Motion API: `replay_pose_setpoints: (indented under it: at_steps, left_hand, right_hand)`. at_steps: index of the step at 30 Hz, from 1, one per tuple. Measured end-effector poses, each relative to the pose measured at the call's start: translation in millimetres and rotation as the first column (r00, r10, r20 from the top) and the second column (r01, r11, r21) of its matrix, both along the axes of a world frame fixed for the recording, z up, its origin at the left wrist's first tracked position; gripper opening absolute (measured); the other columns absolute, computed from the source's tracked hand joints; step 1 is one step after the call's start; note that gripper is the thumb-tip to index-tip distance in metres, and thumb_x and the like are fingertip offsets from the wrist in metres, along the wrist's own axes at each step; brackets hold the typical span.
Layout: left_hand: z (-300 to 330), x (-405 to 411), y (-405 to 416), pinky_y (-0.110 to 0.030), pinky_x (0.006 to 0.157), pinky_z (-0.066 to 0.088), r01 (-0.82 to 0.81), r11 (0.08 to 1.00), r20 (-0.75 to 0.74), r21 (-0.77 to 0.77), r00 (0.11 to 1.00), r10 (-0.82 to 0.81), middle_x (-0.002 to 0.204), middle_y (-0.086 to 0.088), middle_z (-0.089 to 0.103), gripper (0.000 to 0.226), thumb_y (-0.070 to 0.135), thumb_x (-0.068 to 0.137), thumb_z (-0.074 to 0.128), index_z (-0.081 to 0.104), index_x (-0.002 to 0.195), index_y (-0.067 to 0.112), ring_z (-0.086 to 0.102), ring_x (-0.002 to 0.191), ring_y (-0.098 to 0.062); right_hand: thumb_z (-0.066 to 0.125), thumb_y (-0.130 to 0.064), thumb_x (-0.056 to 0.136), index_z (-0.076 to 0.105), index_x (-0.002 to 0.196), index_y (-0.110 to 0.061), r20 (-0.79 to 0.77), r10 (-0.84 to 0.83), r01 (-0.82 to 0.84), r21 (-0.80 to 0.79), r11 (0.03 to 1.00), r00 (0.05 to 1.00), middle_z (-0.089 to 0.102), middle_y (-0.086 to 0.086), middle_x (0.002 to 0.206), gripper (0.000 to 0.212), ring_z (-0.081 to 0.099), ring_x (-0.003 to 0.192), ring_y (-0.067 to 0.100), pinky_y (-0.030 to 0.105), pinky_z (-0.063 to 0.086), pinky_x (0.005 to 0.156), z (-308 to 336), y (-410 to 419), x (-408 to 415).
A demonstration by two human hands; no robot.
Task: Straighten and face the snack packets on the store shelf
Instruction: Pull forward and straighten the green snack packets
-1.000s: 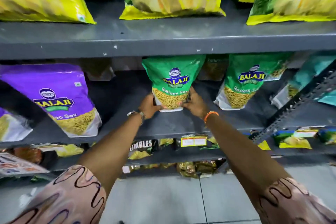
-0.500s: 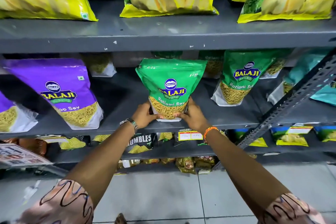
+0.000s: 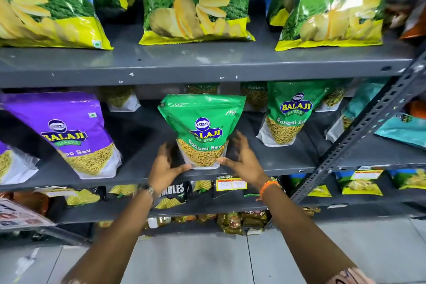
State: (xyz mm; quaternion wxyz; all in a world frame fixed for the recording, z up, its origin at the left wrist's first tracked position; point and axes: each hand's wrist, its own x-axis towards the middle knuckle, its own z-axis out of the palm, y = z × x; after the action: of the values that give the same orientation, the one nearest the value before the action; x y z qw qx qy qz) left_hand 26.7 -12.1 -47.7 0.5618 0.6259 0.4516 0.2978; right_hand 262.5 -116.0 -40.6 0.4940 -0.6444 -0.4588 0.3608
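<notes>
A green Balaji Ratlami Sev packet (image 3: 202, 131) stands upright, label forward, at the front edge of the grey middle shelf (image 3: 288, 166). My left hand (image 3: 164, 168) is at its lower left with fingers spread and off the bag, only the thumb tip touching the base. My right hand (image 3: 242, 159) is at its lower right, fingers apart beside the bag, thumb against the bottom corner. A second green Ratlami Sev packet (image 3: 285, 117) leans to the right of it. A purple Aloo Sev packet (image 3: 76, 136) leans at the left.
Large blue-and-green chip bags (image 3: 196, 4) line the upper shelf (image 3: 207, 64). More sev packets (image 3: 119, 99) sit at the back of the middle shelf. A slanted perforated metal brace (image 3: 359, 131) crosses at the right. Lower shelves hold small packets and a price tag (image 3: 231, 184).
The green packet has come forward to the shelf's front edge. Both hands have loosened from its base and spread their fingers. The view has tilted up.
</notes>
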Motion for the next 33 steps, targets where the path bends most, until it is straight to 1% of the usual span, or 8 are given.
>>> replay_pose_setpoints:
  at_steps: [3, 6, 11, 16, 18, 21, 24, 33]
  left_hand:
    - [-5, -3, -60, -0.021, 0.087, 0.055, -0.414, 0.908, 0.185, -0.061, 0.889, 0.418, 0.109, -0.008, 0.063, 0.061, -0.014, 0.072, 0.074, 0.060, 0.116, 0.025, 0.060, 0.098, -0.017]
    - [-9, 29, -120, -0.020, 0.068, 0.058, -0.353, 0.934, 0.162, -0.059, 0.919, 0.358, 0.074, 0.004, 0.069, 0.050, -0.020, 0.070, 0.069, 0.067, 0.084, 0.028, 0.064, 0.073, -0.020]
    - [3, 149, -119, -0.012, 0.090, 0.052, 0.165, 0.986, 0.026, 0.035, 0.986, -0.166, 0.116, 0.007, 0.068, 0.055, 0.004, 0.072, 0.079, 0.057, 0.115, 0.030, 0.066, 0.113, -0.012]
    - [17, 241, -55, -0.028, 0.123, 0.020, 0.276, 0.945, -0.294, 0.178, 0.931, -0.217, 0.162, -0.013, 0.027, 0.100, 0.012, 0.074, 0.081, 0.021, 0.153, -0.001, 0.028, 0.151, -0.025]
    - [20, 262, -36, -0.037, 0.123, 0.024, 0.324, 0.920, -0.308, 0.222, 0.918, -0.249, 0.160, -0.018, 0.030, 0.101, 0.010, 0.073, 0.082, 0.020, 0.152, -0.005, 0.029, 0.150, -0.032]
    - [21, 283, -28, -0.038, 0.111, 0.042, 0.331, 0.911, -0.345, 0.245, 0.908, -0.237, 0.144, -0.020, 0.052, 0.089, 0.011, 0.068, 0.085, 0.038, 0.143, -0.004, 0.051, 0.134, -0.035]
    - [21, 287, -31, -0.033, 0.097, 0.047, 0.338, 0.903, -0.417, 0.267, 0.885, -0.208, 0.135, -0.019, 0.060, 0.081, 0.021, 0.068, 0.086, 0.046, 0.135, 0.000, 0.059, 0.124, -0.035]
    - [25, 258, -56, -0.035, 0.097, 0.052, 0.433, 0.854, -0.509, 0.290, 0.825, -0.245, 0.136, -0.014, 0.063, 0.072, 0.025, 0.073, 0.082, 0.046, 0.133, 0.010, 0.062, 0.122, -0.033]
  right_hand:
    - [0.086, -0.029, 0.068, 0.042, 0.137, -0.033, -0.170, -0.276, 0.293, 0.084, 0.952, 0.946, 0.052, -0.013, 0.137, 0.082, 0.050, 0.128, 0.002, 0.024, 0.042, 0.104, 0, -45, 42]
    - [0.077, -0.001, 0.077, 0.045, 0.130, -0.018, -0.164, -0.468, 0.489, 0.132, 0.862, 0.869, 0.056, 0.001, 0.126, 0.065, 0.055, 0.121, 0.021, 0.035, 0.048, 0.103, 7, -73, 85]
    - [0.072, 0.019, 0.071, 0.029, 0.140, 0.006, 0.004, -0.472, 0.465, 0.161, 0.870, 0.881, 0.043, 0.023, 0.143, 0.082, 0.045, 0.129, 0.026, 0.022, 0.045, 0.107, 27, -62, 139]
    - [0.070, 0.023, 0.065, 0.018, 0.144, 0.013, 0.032, -0.431, 0.427, 0.092, 0.900, 0.902, 0.032, 0.035, 0.146, 0.095, 0.047, 0.124, 0.023, 0.031, 0.046, 0.107, 30, -43, 179]
    - [0.068, 0.024, 0.069, 0.022, 0.146, -0.001, -0.016, -0.399, 0.399, 0.003, 0.917, 0.917, 0.040, 0.018, 0.148, 0.093, 0.043, 0.127, 0.021, 0.040, 0.048, 0.106, 26, -38, 193]
    - [0.066, 0.001, 0.066, 0.041, 0.128, -0.018, 0.002, -0.304, 0.303, -0.088, 0.949, 0.953, 0.059, -0.006, 0.122, 0.070, 0.052, 0.122, 0.025, 0.024, 0.054, 0.095, 16, -32, 200]
    - [0.055, -0.008, 0.059, 0.048, 0.124, -0.020, 0.038, -0.316, 0.318, -0.113, 0.941, 0.948, 0.063, 0.002, 0.125, 0.066, 0.055, 0.122, 0.026, 0.050, 0.046, 0.105, 13, -34, 192]
    - [0.045, -0.022, 0.093, 0.039, 0.144, -0.019, 0.183, -0.201, 0.250, -0.303, 0.920, 0.962, 0.048, 0.011, 0.149, 0.052, 0.049, 0.129, 0.028, 0.042, 0.036, 0.115, 12, -77, 169]
